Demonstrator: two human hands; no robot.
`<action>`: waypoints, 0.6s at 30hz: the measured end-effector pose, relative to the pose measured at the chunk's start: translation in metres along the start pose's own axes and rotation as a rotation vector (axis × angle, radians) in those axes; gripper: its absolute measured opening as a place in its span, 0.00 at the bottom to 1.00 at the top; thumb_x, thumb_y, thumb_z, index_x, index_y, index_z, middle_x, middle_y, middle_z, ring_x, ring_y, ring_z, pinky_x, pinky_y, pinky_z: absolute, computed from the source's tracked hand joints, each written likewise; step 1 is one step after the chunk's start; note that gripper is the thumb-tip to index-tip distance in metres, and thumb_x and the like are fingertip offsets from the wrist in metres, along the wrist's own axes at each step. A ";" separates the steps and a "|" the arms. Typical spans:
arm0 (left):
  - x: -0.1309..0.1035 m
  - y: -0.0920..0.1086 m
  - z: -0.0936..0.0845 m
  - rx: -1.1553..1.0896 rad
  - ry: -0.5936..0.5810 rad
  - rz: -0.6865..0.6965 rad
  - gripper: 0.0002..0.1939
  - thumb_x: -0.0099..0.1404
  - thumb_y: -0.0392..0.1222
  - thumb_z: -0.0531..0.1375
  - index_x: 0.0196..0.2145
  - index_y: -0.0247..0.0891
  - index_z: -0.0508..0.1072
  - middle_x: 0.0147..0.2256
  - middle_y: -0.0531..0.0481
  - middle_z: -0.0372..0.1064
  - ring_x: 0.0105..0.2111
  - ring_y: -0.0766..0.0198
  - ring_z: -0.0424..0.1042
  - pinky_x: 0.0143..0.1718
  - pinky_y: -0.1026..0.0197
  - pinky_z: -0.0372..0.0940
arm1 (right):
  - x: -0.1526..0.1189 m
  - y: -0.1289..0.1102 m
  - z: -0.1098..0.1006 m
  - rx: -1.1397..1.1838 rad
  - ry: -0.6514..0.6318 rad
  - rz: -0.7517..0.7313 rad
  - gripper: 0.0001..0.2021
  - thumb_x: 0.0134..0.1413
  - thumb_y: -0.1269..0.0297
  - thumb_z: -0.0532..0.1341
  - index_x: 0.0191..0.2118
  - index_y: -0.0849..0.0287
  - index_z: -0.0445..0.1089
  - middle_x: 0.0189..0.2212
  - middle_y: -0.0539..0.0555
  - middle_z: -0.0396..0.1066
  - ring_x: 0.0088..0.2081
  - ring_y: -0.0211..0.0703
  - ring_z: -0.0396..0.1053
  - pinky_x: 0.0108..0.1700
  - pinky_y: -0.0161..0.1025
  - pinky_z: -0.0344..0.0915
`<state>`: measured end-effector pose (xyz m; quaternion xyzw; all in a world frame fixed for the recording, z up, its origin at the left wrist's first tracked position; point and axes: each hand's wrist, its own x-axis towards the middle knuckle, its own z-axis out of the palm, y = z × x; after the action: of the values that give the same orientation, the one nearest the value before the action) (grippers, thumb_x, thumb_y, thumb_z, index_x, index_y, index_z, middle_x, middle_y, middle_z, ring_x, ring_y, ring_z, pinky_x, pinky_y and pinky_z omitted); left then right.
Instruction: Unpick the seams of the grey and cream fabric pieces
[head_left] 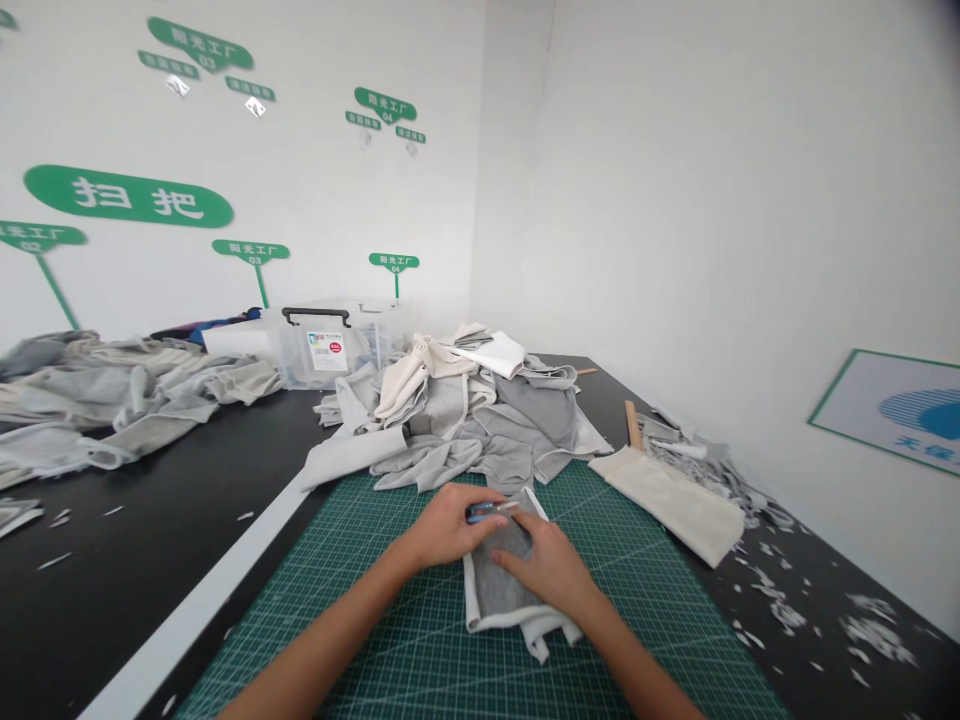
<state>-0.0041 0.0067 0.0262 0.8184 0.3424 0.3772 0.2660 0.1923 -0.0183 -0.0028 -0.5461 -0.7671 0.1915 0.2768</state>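
A grey cloth piece with white edging (pixel 499 585) lies on the green cutting mat (pixel 390 620). My left hand (pixel 452 525) is closed round a small blue-handled tool (pixel 480 512), its pale tip pointing right over the cloth's far end. My right hand (pixel 551 562) rests on the cloth's right side, thumb and fingers curved over it, with the fingertips at the far edge near the tool's tip. White trimmed edging (pixel 541 632) hangs loosely at the cloth's near end, below my right wrist.
Beyond the mat is a heap of grey and cream cloths (pixel 480 400). A clear lidded box (pixel 300 365) stands behind it, with more cloths (pixel 112 395) at left. On the right lie a folded cream cloth (pixel 675 500), a wooden stick (pixel 634 425) and scraps (pixel 780 600).
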 end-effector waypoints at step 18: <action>-0.017 -0.022 0.014 -0.052 0.044 -0.028 0.14 0.64 0.45 0.60 0.45 0.38 0.76 0.43 0.48 0.76 0.42 0.58 0.73 0.45 0.60 0.65 | 0.001 0.012 0.012 -0.008 0.025 -0.019 0.28 0.49 0.57 0.63 0.57 0.55 0.65 0.56 0.57 0.67 0.56 0.52 0.64 0.58 0.44 0.58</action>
<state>-0.0089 0.0045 -0.0048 0.7978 0.3498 0.4000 0.2849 0.1934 -0.0134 -0.0190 -0.5423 -0.7695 0.1792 0.2859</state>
